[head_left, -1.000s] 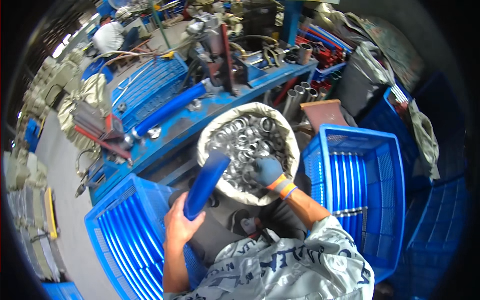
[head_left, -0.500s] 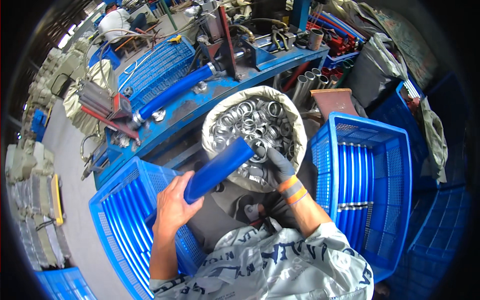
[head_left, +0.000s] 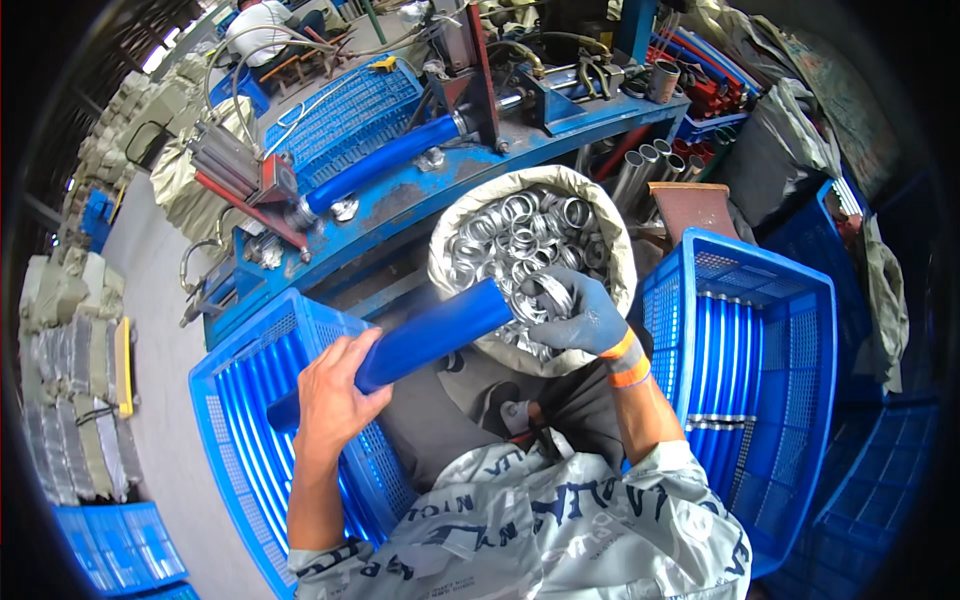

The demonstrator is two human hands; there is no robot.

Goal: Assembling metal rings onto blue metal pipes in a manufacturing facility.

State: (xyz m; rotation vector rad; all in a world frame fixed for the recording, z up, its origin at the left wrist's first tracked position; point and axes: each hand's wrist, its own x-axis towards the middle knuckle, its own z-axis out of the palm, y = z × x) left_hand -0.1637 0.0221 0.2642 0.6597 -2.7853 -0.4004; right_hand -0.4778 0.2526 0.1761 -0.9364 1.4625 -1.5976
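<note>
We find a smooth, cylindrical blue tube (head_left: 435,338) and a silver metal ring (head_left: 550,296) brought close at one end.
Since half a second ago, our gloved right hand (head_left: 592,318) has raised the ring beside the tube's upper end; we judge both parts ready to be lined up, though contact cannot be confirmed. Its grip pinches the ring between thumb and fingers; our bare left hand's (head_left: 338,392) grip wraps the tube. The tube slants from above the blue plastic crate (head_left: 325,325) to the near edge of the cream fabric sack (head_left: 622,262); its visible side is glossy and evenly coloured.
</note>
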